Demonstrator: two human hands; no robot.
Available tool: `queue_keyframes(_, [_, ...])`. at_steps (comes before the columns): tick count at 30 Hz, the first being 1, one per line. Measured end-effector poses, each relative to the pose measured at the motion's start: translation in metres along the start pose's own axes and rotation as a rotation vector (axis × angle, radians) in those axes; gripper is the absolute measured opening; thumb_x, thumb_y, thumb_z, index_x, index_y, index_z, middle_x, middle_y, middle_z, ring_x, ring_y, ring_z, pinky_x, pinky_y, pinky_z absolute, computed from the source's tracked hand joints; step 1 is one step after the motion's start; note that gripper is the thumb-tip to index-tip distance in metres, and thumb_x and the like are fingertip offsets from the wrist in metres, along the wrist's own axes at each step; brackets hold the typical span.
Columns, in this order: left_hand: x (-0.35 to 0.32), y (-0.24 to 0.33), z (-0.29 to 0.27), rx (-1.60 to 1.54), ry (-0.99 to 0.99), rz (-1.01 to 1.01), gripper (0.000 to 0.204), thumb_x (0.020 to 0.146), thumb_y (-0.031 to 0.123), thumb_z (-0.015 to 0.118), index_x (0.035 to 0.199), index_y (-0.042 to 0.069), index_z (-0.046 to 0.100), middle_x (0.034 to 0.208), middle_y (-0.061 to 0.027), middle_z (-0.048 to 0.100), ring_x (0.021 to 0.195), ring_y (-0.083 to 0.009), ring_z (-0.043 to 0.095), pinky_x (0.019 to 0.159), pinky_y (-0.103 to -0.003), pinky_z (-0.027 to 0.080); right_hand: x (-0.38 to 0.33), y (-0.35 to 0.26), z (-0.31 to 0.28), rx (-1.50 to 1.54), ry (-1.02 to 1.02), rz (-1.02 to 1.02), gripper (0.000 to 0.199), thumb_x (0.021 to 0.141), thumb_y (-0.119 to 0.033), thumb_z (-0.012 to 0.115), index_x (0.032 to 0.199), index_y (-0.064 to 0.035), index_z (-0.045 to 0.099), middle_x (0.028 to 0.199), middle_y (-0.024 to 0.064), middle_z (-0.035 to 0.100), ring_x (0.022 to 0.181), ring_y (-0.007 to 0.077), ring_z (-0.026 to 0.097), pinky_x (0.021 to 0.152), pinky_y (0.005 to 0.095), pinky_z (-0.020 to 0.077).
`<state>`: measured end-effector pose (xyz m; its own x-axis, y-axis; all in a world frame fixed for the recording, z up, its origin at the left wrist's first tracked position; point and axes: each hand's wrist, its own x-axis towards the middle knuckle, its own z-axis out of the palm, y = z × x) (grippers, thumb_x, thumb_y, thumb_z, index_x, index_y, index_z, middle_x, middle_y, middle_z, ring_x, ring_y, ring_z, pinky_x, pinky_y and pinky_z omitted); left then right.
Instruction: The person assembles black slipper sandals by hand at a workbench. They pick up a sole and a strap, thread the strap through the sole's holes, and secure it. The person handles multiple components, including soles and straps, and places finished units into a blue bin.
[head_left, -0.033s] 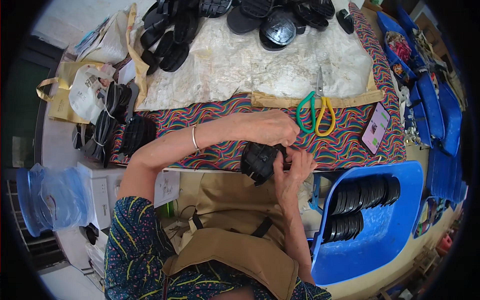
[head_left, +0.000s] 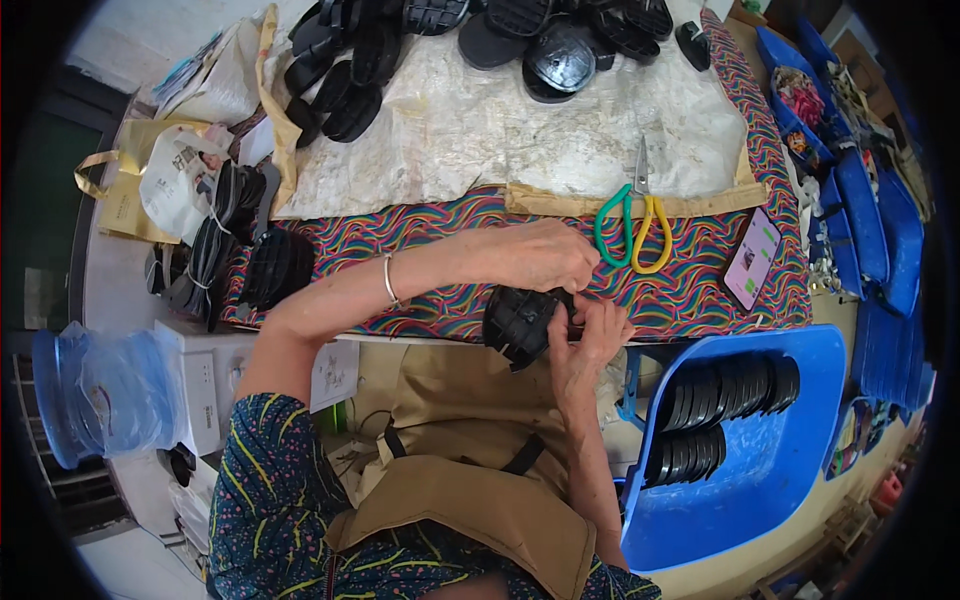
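A black sandal (head_left: 517, 323) with a grid-like, ribbed surface is held at the table's front edge, tilted. My right hand (head_left: 590, 340) grips its right end between thumb and fingers. Just above, my left hand (head_left: 545, 258), with a bangle on the wrist, reaches across from the left. Its fingers are bent closed at the sandal's upper right edge, close to the right fingertips; what they pinch is hidden. Scissors (head_left: 636, 225) with one green and one yellow handle lie right of my left hand.
Black sandals and soles (head_left: 350, 70) are heaped at the back on a worn white sheet (head_left: 430, 150). A phone (head_left: 752, 258) lies to the right. Beside the table stands a blue tub (head_left: 760, 490) with rows of black curved pieces (head_left: 715, 395). Tied dark strips (head_left: 210, 250) sit at left.
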<state>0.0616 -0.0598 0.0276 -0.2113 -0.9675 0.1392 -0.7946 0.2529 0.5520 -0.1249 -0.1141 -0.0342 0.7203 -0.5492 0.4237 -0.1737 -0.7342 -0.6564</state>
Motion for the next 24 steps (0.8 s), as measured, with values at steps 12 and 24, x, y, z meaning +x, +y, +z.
queue_keyframes(12, [-0.088, 0.056, 0.065, -0.207, 0.766, -0.879, 0.011, 0.084, 0.003, 0.070, 0.095, -0.001, 0.070, 0.080, -0.0108, 0.067, 0.066, -0.0157, 0.061, 0.060, -0.031, 0.048, -0.006, 0.006, 0.010, -0.037, 0.056, -0.012, 0.026, 0.074, -0.008, 0.073, 0.098, -0.0082, 0.063, 0.081, 0.0039, 0.050, 0.084, 0.0250, 0.050, 0.081, 0.0424, 0.0340])
queue_keyframes(24, [-0.086, 0.079, 0.072, -0.359, 0.886, -0.935, 0.025, 0.074, -0.004, 0.065, 0.098, 0.001, 0.072, 0.079, -0.0079, 0.059, 0.066, -0.0166, 0.058, 0.061, -0.031, 0.047, -0.005, -0.004, 0.007, -0.087, 0.015, -0.002, 0.032, 0.079, -0.012, 0.069, 0.111, -0.0097, 0.065, 0.093, 0.0066, 0.056, 0.095, 0.0286, 0.052, 0.089, 0.0446, 0.0341])
